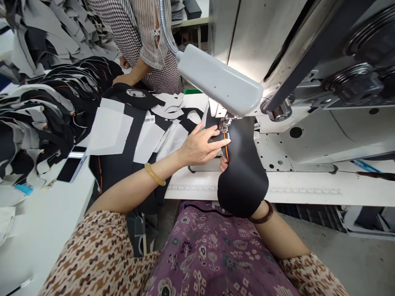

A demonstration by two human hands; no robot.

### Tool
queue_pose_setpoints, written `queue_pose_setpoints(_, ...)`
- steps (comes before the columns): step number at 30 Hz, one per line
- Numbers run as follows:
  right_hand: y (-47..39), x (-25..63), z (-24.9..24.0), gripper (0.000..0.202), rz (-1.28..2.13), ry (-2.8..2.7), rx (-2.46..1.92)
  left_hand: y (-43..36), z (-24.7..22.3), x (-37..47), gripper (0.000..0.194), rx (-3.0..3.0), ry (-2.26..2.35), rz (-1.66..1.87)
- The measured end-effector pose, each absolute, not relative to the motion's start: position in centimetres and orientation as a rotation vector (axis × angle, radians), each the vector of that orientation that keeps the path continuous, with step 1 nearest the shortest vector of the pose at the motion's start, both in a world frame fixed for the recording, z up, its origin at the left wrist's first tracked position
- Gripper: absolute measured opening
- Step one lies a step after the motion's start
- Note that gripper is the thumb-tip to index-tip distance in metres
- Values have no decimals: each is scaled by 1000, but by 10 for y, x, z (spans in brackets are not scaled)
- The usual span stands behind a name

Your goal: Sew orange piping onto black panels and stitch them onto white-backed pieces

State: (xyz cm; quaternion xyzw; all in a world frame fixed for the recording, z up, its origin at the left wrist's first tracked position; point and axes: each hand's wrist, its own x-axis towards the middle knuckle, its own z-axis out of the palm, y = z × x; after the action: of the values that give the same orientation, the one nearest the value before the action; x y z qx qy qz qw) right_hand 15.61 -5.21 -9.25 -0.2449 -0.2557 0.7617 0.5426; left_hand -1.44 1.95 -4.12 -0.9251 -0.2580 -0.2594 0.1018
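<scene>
A black panel (243, 164) with an orange strip (226, 150) along its seam lies under the presser foot (225, 124) of a sewing machine (311, 144). My left hand (202, 146) rests flat with fingers spread, its fingertips on the panel's edge just in front of the foot. Beneath the panel is my right hand (224, 163); only a few curled fingertips show at the seam edge, gripping it beside the orange strip. The rest of that hand is hidden by the panel, whose near end drapes over my right wrist.
A grey lamp (219, 78) hangs over the needle area. Black and white cut pieces (114, 127) cover the left side, near a phone (72, 164). Another person (142, 45) stands behind them, a hand on the black pieces. A ruler scale (191, 188) runs along the table's front edge.
</scene>
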Motion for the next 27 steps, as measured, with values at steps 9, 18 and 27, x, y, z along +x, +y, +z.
queue_pose_setpoints(9, -52, 150, -78, 23, 1870, -475, -462, 20, -44, -16, 35, -2846, -907, -703)
queue_pose_setpoints(18, -49, 152, -69, 20, 1893, -375, -539, 26, -48, -18, 37, -2793, -826, -713)
queue_pose_setpoints(27, -46, 150, -57, 25, 1942, -168, -674, 38, -52, -22, 42, -2845, -910, -692)
